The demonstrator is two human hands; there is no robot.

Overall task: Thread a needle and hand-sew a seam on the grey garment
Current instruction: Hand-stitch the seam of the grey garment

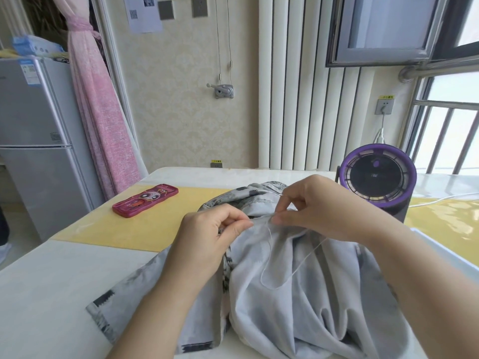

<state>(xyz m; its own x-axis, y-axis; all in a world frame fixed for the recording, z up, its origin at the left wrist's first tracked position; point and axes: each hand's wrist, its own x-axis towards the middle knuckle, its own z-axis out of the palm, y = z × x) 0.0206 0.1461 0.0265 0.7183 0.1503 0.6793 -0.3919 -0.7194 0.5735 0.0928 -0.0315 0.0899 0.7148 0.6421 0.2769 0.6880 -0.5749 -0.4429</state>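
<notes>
Nearest, leaning both forearms in over the grey garment (285, 307), lying heaped on the near part of the white bench (51, 281) with its pale side up and a darker patterned flap spreading flat to the left. Trailing a loop of pale thread (262, 275) down across the pale cloth, both ends rising toward the hands.

Pinching a raised fold of the garment with the left hand (207, 229), thumb and forefinger pressed together on the cloth, remaining fingers curling under. Pinching the same ridge of cloth just beside it with the right hand (318, 211), thumb tip and bent forefinger closing where the thread is meeting the fabric, the two hands' fingertips nearly touching. Noticing a thin dark sliver just above the right forefinger, possibly the needle (282, 194), though too small for telling surely.

Looking further out, finding a flat pink case (145, 200) with a cartoon print lying on a yellow mat (155, 229), left of the hands and well apart from the garment. Finding, on the right, a purple-rimmed fan (377, 177) standing upright on the bench behind the right hand, a white cable (440, 198) running off to the right of it.

Facing, beyond the bench, a silver fridge (33, 141) at the left, a tied pink curtain (96, 112) beside it, a tall white radiator (298, 99) against the wall, and a window (388, 27) swinging open at the upper right.
</notes>
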